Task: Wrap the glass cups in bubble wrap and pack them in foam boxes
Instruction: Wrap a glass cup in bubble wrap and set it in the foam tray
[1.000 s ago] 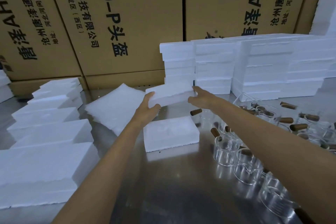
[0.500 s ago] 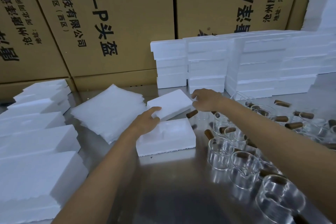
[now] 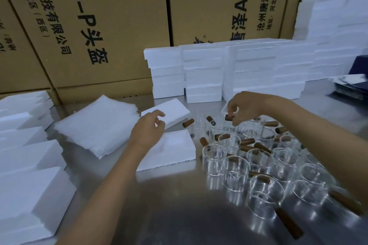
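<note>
An open foam box base [image 3: 175, 151] with a moulded hollow lies on the steel table, and its foam lid [image 3: 173, 112] rests tilted just behind it. My left hand [image 3: 148, 131] hovers over the base with fingers loosely curled, holding nothing. My right hand [image 3: 242, 108] pinches the brown wooden handle of a glass cup [image 3: 229, 114], lifted above the cluster of several glass cups [image 3: 256, 167] with wooden handles. A stack of bubble wrap sheets [image 3: 97, 127] lies left of the lid.
Closed foam boxes [image 3: 29, 165] are stacked along the left edge, and more foam box stacks [image 3: 225, 69] stand at the back. Printed cardboard cartons [image 3: 103, 26] form the back wall. Dark blue flat items [image 3: 352, 87] lie at far right.
Both hands set the foam lid down behind the base and let go. My right hand moved right to the cups and took one by its handle. My left hand drew back over the base.
</note>
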Available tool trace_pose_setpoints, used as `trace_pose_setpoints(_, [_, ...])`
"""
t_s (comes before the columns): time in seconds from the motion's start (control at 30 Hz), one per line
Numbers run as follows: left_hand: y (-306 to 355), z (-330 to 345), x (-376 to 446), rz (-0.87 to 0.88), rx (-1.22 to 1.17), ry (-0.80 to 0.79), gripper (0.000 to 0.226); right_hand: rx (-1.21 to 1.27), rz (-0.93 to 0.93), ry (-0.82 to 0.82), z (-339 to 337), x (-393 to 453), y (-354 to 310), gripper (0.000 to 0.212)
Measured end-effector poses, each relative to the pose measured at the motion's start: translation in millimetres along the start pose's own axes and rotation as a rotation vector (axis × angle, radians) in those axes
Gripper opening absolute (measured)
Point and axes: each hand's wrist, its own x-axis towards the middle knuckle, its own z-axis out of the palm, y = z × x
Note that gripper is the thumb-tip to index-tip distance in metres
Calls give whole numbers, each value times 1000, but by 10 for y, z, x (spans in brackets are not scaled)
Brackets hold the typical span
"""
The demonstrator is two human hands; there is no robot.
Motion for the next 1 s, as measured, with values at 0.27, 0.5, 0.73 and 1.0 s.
trace_pose_setpoints(0.27, [164,31,-217,29,-60,-1,26,-378,31,336,380,-19,-23,36])
trace_pose_setpoints(0.5, [154,2,-359,-1,-135,-46,25,-363,149,353,466,-83,-70,11])
trace_pose_setpoints(0.73, [327,-141,-462,-114,-496,-62,29,198,-97,592,35,-208,-630,17])
trace_pose_setpoints(1.0, [292,-418,-710,3,-826,-79,79,1538,-584,231,291,-198,-1380,14])
